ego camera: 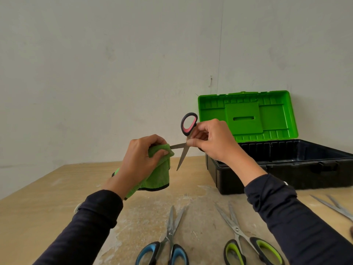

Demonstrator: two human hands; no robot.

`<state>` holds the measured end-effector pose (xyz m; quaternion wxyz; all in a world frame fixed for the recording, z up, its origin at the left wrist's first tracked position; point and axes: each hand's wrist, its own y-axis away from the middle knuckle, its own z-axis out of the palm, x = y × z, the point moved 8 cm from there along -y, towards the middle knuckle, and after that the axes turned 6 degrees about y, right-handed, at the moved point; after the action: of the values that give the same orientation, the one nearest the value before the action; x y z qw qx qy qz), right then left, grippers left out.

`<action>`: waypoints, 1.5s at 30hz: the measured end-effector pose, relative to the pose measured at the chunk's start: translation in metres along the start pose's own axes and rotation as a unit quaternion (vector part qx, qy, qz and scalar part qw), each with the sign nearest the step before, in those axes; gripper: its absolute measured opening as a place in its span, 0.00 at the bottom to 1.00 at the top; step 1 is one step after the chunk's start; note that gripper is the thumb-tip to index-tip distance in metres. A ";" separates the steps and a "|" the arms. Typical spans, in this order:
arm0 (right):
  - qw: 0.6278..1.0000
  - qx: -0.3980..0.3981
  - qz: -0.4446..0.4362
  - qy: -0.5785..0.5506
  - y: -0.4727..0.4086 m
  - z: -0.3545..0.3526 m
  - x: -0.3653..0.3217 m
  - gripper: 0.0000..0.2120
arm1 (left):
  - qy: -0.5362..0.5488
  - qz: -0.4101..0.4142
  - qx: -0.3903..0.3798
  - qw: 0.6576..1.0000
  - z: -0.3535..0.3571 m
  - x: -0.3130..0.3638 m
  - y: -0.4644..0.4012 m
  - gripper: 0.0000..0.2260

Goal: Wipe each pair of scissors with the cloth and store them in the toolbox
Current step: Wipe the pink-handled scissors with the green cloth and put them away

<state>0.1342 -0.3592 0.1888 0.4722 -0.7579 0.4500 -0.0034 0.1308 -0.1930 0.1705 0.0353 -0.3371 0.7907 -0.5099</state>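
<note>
Both arms reach forward from the lower edge of the view, each in a dark long sleeve [91,222] pushed to just above the wrist. Left hand [137,159]: raised above the table, back toward the camera, fingers curled and thumb pressed down, gripping the cloth [160,175] bunched in the palm. Right hand [214,142]: level with the left and slightly higher, back toward the camera, fingers curled, thumb and forefinger pinching the scissors [186,138] near their pivot. The two hands sit close together, not touching.
</note>
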 end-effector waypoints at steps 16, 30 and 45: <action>0.966 0.111 0.206 -0.106 0.016 0.017 0.053 0.13 | -0.042 -0.089 -0.209 0.973 0.071 -0.064 0.059 0.10; 0.876 0.079 0.312 -0.358 0.033 0.076 0.055 0.24 | 0.297 -0.265 0.030 0.917 0.050 -0.067 0.054 0.12; 0.889 0.114 0.324 -0.303 0.029 0.063 0.056 0.05 | 0.301 -0.243 0.034 0.921 0.047 -0.052 0.036 0.04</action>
<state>0.1748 -0.3573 0.1094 0.6435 -0.4757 0.5021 0.3281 0.1715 -0.1911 0.1037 -0.3180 -0.3481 0.6396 -0.6071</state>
